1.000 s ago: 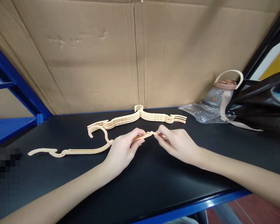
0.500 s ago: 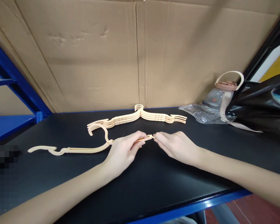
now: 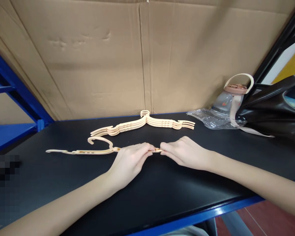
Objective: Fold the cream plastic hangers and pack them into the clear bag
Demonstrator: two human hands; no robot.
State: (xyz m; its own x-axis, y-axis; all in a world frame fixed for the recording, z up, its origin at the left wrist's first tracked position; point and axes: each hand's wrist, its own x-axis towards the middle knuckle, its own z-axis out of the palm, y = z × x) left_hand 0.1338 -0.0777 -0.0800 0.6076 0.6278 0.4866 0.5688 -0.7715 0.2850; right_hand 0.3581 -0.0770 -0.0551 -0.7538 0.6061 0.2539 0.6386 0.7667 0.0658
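Note:
A cream plastic clothes hanger (image 3: pixel 94 152) stretches across the front of the black table, its hook curving up on the far side and one arm reaching left. My left hand (image 3: pixel 131 162) is closed around its right arm, fingers pinched near the joint. At that arm's end my right hand (image 3: pixel 183 151) pinches the tip, and its fingers cover most of that piece. Only a short bit of the hanger shows between the two hands. Behind them lies a stack of matching hangers (image 3: pixel 132 124), hooks toward the back wall.
A cardboard sheet (image 3: pixel 98 59) stands along the back of the black table (image 3: pixel 147 196). On the right are a clear bottle (image 3: pixel 227 101) with a strap, a crumpled plastic bag (image 3: pixel 207 118) and a dark leather bag (image 3: pixel 265 111). A blue metal post (image 3: pixel 22 85) rises at left.
The hanger has rotated in my hands: its left arm now looks flatter and edge-on, with slots showing. Both hands keep their grip, the right slightly nearer the left. The view has shifted slightly.

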